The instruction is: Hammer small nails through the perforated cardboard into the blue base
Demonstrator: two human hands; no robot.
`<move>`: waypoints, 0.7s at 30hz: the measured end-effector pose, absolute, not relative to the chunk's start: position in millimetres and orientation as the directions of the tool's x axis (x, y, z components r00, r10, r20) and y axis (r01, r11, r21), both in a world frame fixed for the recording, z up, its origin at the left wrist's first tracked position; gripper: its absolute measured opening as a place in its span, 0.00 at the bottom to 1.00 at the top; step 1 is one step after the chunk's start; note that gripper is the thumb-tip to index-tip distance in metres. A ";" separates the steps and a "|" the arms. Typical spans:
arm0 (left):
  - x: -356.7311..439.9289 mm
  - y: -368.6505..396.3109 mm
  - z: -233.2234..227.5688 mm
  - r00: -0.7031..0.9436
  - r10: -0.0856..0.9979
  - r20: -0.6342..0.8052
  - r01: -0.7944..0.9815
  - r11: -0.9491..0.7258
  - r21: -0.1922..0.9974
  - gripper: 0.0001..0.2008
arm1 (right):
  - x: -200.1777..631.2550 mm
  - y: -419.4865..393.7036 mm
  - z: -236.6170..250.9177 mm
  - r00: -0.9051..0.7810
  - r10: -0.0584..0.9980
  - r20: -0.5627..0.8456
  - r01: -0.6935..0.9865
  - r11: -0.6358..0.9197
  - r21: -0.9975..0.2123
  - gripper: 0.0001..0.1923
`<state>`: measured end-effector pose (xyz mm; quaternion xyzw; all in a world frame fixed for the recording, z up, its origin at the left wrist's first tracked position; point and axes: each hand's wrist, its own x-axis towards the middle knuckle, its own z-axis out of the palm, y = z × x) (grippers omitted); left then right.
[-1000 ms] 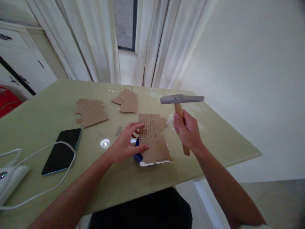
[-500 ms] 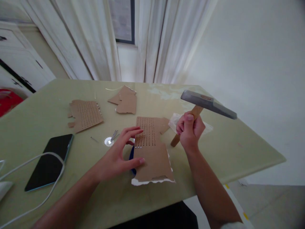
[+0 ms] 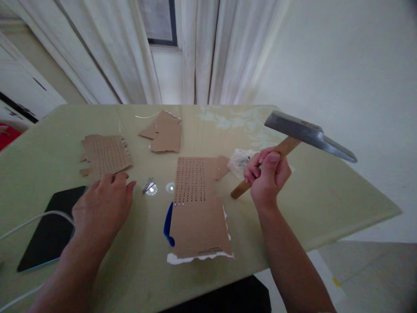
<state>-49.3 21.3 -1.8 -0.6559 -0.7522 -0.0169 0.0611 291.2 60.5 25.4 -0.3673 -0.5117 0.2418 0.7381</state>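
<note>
A pale green table point(image 3: 293, 204) fills the middle of the frame, with white curtains point(image 3: 195, 48) at upper centre and a plain wall to the right. The hammer point(image 3: 302, 139), wooden-handled with a grey steel head, is raised at right of centre, gripped firmly in the closed right hand point(image 3: 269, 176). A perforated cardboard sheet point(image 3: 195, 204) lies at centre. Loose nails point(image 3: 148, 186) sit just left of it. The left hand point(image 3: 102, 206), open and flat, holds nothing. Half a second ago it pressed the cardboard sheet; it has since withdrawn leftward toward the phone point(image 3: 48, 228).
</note>
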 end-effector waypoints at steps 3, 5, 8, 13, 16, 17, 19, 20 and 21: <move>-58.1 24.3 -1.2 -0.232 0.968 -0.095 0.961 0.212 -0.178 0.23 | 290.1 60.9 23.6 0.342 0.725 0.598 -0.025 0.643 -0.766 0.25; -58.0 26.8 -4.5 -0.205 0.970 -0.133 0.968 0.180 -0.176 0.23 | 289.0 60.4 23.1 0.339 0.723 0.603 -0.031 0.649 -0.760 0.24; -54.6 31.3 -11.6 -0.117 0.990 -0.080 0.986 0.106 -0.128 0.23 | 287.0 58.9 23.1 0.333 0.714 0.616 -0.030 0.661 -0.750 0.24; -53.7 37.0 -15.9 -0.115 0.993 -0.001 0.992 0.115 0.053 0.21 | 284.0 56.8 23.2 0.334 0.706 0.624 -0.026 0.669 -0.743 0.24; -57.9 37.4 -16.3 -0.136 0.991 -0.013 0.987 0.137 0.079 0.16 | 283.2 56.7 22.9 0.335 0.702 0.628 -0.026 0.674 -0.739 0.24; -59.6 37.1 -17.5 -0.137 0.990 -0.020 0.988 0.138 0.073 0.15 | 283.2 56.8 22.8 0.334 0.701 0.629 -0.031 0.676 -0.737 0.24; -62.9 36.6 -21.9 -0.115 0.993 -0.012 0.991 0.115 0.062 0.14 | 283.5 56.8 22.6 0.331 0.703 0.630 -0.037 0.676 -0.736 0.24; -64.3 36.5 -24.9 -0.096 0.995 0.003 0.994 0.096 0.060 0.13 | 283.7 56.7 22.5 0.328 0.705 0.629 -0.038 0.675 -0.737 0.24; -65.3 36.6 -28.0 -0.075 0.997 0.021 0.995 0.074 0.061 0.13 | 283.9 56.6 22.4 0.325 0.706 0.630 -0.039 0.675 -0.736 0.24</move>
